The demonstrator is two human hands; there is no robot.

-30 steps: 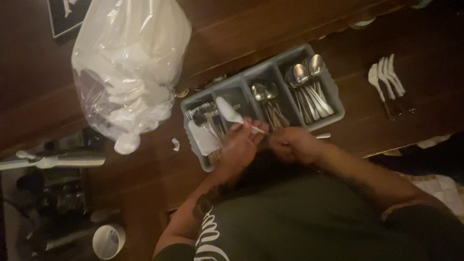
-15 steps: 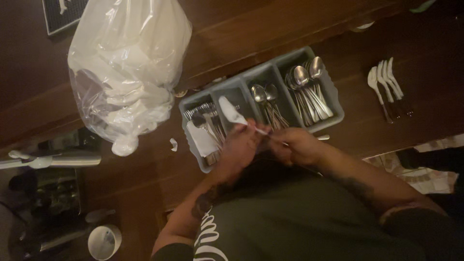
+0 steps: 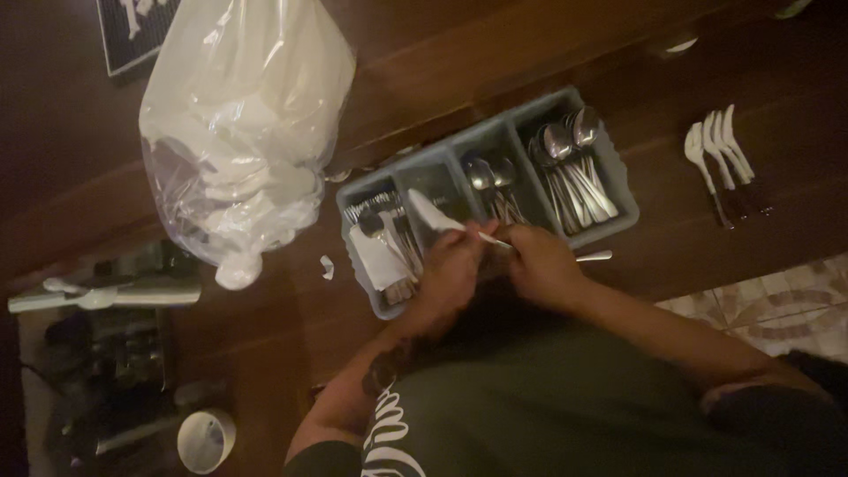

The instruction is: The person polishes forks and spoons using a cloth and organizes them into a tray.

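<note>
Gripping one spoon (image 3: 437, 215) with two hands (image 3: 499, 265).

Clear plastic bag (image 3: 243, 124): large, bulging, knotted shut at its lower end, packed with white plastic pieces; lying on the dark wooden counter (image 3: 459, 53) toward its far left part, just left of a grey cutlery tray (image 3: 618, 190). Dark rectangular sign (image 3: 132, 31): white markings, pale border, at the counter's far left corner, partly cut off by the top edge and overlapped by the bag.
</note>
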